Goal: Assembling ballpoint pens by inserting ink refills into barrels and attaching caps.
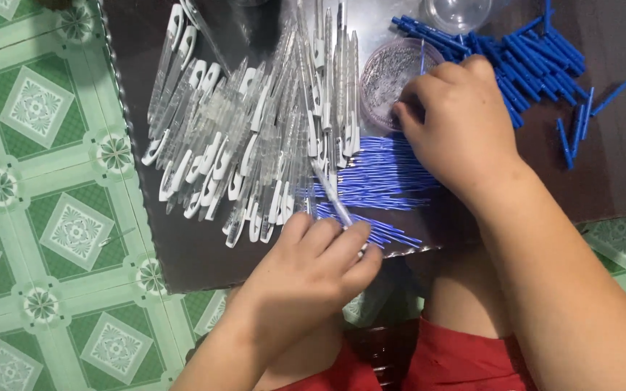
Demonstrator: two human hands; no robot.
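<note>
pen parts on a dark tray, one barrel in hand

item: clear pen barrel (333, 197), slim, white-tipped, pinched at its lower end and slanting up to the left over the blue refills (378, 174), which lie fanned on the tray's near middle.

step, as judged: a barrel is taken up and a refill is being picked, so a pairing of the two looks to be in hand. the next move calls for a single refill teased clear of the fan and lined up true with the barrel's open end; the thin refills lie close together, so two may lift at once.

left hand (306, 271): knuckles up, fingers curled shut round the barrel's base, wrist coming from the lap.

right hand (458, 119): palm down, fingers bent and pressed among the refills beside the clear ribbed cup (393, 72); whether it grips one i cannot tell.

around: heap of clear barrels with white clips (255, 123) at left; blue caps (530, 51) piled at upper right; dark tray (197, 253) on a green patterned floor (38, 217).
</note>
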